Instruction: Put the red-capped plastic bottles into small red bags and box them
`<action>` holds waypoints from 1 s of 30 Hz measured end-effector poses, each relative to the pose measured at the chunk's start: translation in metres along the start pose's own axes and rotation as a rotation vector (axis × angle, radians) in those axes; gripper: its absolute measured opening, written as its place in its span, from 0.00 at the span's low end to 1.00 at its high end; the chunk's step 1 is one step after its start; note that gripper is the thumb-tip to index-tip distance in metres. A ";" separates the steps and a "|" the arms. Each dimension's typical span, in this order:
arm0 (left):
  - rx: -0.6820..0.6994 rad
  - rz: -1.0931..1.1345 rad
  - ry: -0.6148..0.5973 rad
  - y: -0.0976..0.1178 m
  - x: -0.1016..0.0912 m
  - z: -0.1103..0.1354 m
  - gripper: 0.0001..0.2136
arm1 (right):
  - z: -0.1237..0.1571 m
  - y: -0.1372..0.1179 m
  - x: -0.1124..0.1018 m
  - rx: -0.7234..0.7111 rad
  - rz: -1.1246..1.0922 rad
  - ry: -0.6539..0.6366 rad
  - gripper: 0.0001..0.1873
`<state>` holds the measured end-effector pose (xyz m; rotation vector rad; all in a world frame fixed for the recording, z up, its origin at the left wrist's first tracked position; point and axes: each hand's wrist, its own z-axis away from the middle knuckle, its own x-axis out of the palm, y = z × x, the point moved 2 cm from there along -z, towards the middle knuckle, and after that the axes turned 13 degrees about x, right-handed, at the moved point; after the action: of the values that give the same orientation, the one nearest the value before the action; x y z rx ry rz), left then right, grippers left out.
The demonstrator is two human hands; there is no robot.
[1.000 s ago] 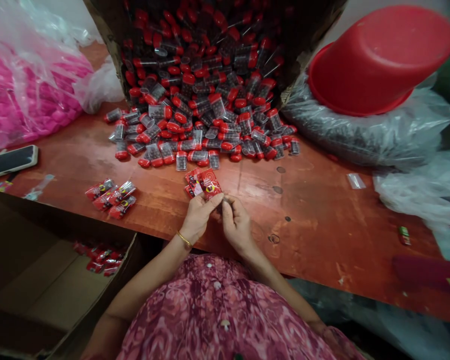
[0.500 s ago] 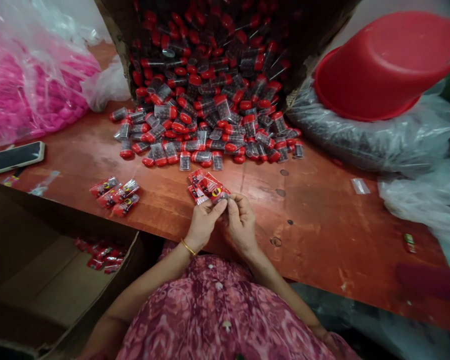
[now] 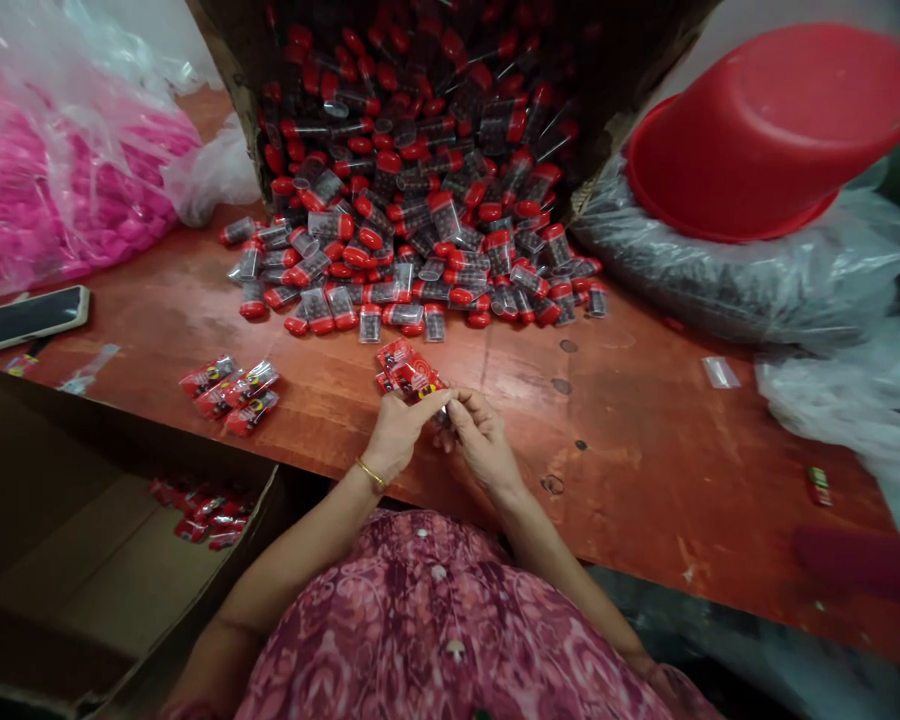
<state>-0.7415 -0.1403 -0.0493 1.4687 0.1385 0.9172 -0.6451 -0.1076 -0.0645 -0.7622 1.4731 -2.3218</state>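
My left hand point(image 3: 395, 430) and my right hand point(image 3: 480, 435) meet near the table's front edge, both closed on one small red packet point(image 3: 425, 390) with a yellow spot. Fingers hide much of its near end. Just beyond, more red packets point(image 3: 397, 358) lie on the table. To the left sits a small group of several shiny red packets point(image 3: 229, 392). A large heap of small clear containers with red caps and dark contents point(image 3: 420, 230) spreads out in front of my hands.
A cardboard box point(image 3: 120, 560) at lower left holds several red packets. Left are a phone point(image 3: 30, 318) and a bag of pink pieces point(image 3: 67, 190). At right, a red bucket point(image 3: 765, 140) rests upside down on a filled plastic bag point(image 3: 712, 280). A clear sleeve point(image 3: 720, 372) lies nearby.
The packet has turned and drawn slightly toward me between my hands. My left hand has shifted a little left, its thumb now stretched across the packet's near end.
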 end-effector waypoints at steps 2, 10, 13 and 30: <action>-0.011 0.047 0.015 0.002 0.000 -0.003 0.11 | 0.001 0.002 -0.003 0.028 -0.024 -0.042 0.19; -0.121 0.123 -0.094 -0.004 0.000 0.001 0.17 | -0.001 0.004 -0.004 0.013 0.022 0.016 0.18; -0.168 0.150 -0.105 -0.008 -0.005 0.007 0.19 | -0.008 0.011 0.002 0.011 0.046 0.043 0.21; 0.134 0.458 0.649 0.042 -0.100 -0.026 0.20 | -0.147 -0.043 0.031 -0.535 1.622 0.090 0.17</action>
<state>-0.8423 -0.1870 -0.0606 1.2959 0.3533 1.7720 -0.7537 0.0054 -0.0671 0.4439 1.6778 -0.7347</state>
